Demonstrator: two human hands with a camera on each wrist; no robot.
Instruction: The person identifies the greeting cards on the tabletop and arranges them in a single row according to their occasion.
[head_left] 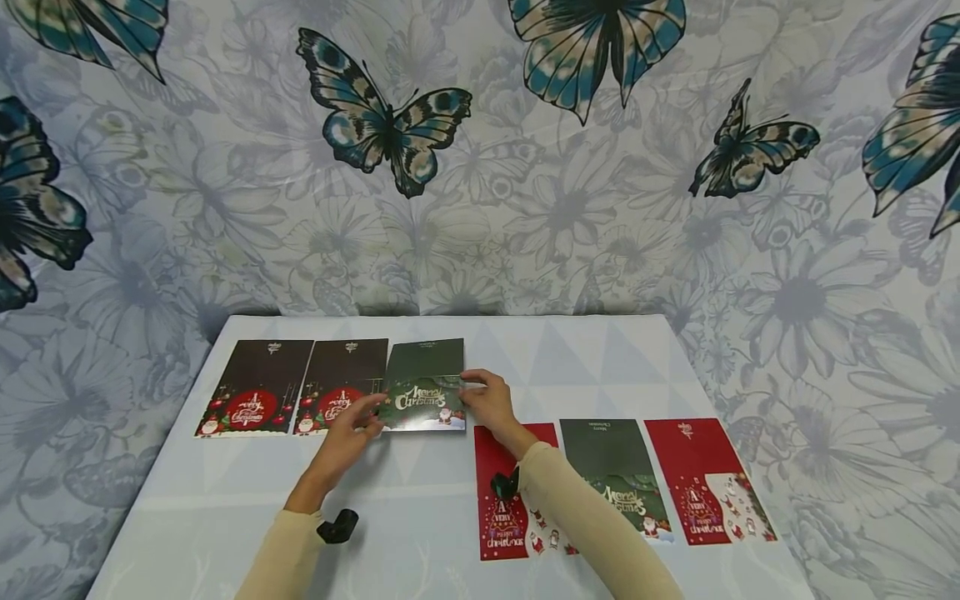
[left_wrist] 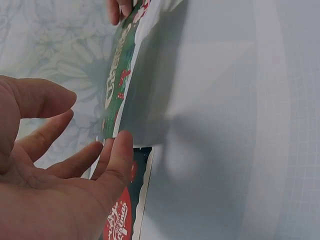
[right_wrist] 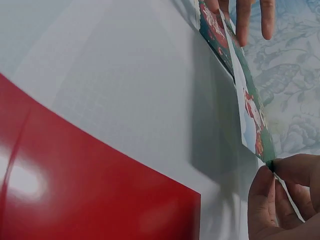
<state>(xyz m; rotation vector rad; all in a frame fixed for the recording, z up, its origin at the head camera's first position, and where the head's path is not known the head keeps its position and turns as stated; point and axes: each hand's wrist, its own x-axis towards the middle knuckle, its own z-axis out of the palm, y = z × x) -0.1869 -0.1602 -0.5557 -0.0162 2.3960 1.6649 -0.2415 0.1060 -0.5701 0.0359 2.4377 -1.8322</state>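
Note:
A green Christmas card (head_left: 426,385) lies at the right end of the back row, its lower edge raised from the table in both wrist views. My right hand (head_left: 489,404) pinches its right edge between thumb (right_wrist: 295,169) and fingers. At the card's left edge is my left hand (head_left: 348,437), thumb apart from the loosely bent fingers (left_wrist: 120,155), whose tips are right at the card's corner. Left of it lie two dark Christmas cards with red circles, the nearer one (head_left: 341,379) partly behind my left hand and the farther one (head_left: 255,387) fully visible.
On the right of the white table (head_left: 420,508), a front row holds a red card (head_left: 502,500) partly under my right forearm, another green card (head_left: 611,458) and a second red card (head_left: 701,467). Behind the table hangs a butterfly-print cloth (head_left: 525,225).

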